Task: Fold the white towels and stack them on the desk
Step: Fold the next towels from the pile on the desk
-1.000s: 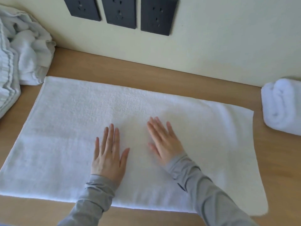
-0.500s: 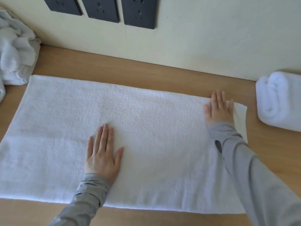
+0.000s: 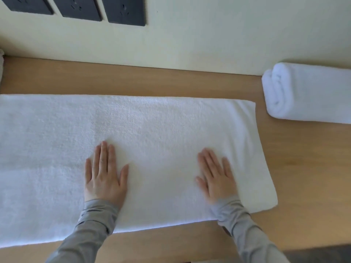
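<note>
Wooden desk (image 3: 133,80), pale wall (image 3: 209,35), seemingly sockets (image 3: 125,10)

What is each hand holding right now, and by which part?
Nothing is held. The left hand and right hand lie flat, fingers straight, on the spread white towel; neither touches the rolled towel.

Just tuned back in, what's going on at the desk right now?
A person has a white towel spread flat along the wooden desk. The left hand and right hand both lie palm down on it, fingers straight, gripping nothing. It looks like smoothing before a fold, though that is a guess. One rolled white towel sits apart at the right, near the wall.
</note>
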